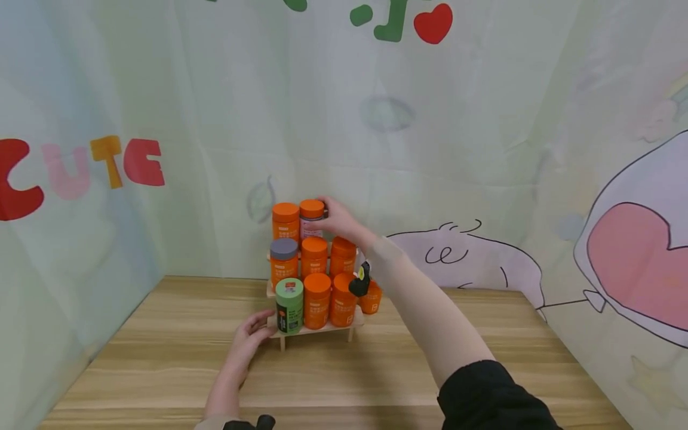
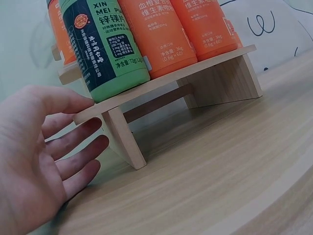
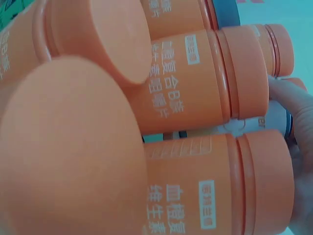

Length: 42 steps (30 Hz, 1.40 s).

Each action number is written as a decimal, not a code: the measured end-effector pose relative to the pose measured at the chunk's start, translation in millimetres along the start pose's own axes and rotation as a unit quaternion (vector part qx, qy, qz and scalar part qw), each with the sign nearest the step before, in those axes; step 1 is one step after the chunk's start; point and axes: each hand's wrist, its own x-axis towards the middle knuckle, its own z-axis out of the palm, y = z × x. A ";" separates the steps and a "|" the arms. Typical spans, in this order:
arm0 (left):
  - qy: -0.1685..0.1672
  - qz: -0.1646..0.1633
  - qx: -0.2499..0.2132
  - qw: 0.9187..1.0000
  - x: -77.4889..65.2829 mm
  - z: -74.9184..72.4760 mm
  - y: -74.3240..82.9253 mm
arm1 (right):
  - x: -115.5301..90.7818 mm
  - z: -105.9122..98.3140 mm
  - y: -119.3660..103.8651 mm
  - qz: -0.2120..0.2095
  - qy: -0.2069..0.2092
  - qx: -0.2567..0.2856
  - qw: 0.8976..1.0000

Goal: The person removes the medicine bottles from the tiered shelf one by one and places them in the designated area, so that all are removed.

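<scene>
A three-tiered wooden stand [image 1: 317,332] carries supplement bottles. On its top tier, my right hand [image 1: 340,218] grips a bottle with an orange lid and a pale pinkish label [image 1: 310,228], beside an orange bottle [image 1: 285,222]. In the right wrist view that pale bottle [image 3: 276,117] shows only partly behind nearer orange bottles, with my fingers around its lid end. My left hand [image 1: 248,340] holds the stand's lower left corner. The left wrist view has the thumb at the board's top edge and the other fingers loosely bent below, near the green bottle [image 2: 105,54].
The middle tier bears a grey-lidded orange bottle [image 1: 283,263] and two orange-lidded ones. Two orange bottles [image 1: 316,301] share the bottom tier with the green one. Another orange bottle [image 1: 371,298] stands right of the stand on the wooden table [image 1: 177,358]. A printed curtain [image 1: 226,119] hangs behind.
</scene>
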 end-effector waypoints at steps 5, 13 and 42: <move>-0.005 -0.003 0.004 1.000 -1.4 -1.9 0.7 | 0.4 4.0 -0.9 0.011 0.012 -0.008 1.000; -0.008 -0.003 0.006 1.000 -2.3 0.3 1.3 | -3.7 1.1 0.2 0.015 0.030 0.011 0.999; -0.024 -0.008 -0.002 1.000 5.0 -3.8 3.6 | -50.4 -53.7 23.9 -0.107 0.268 0.036 0.957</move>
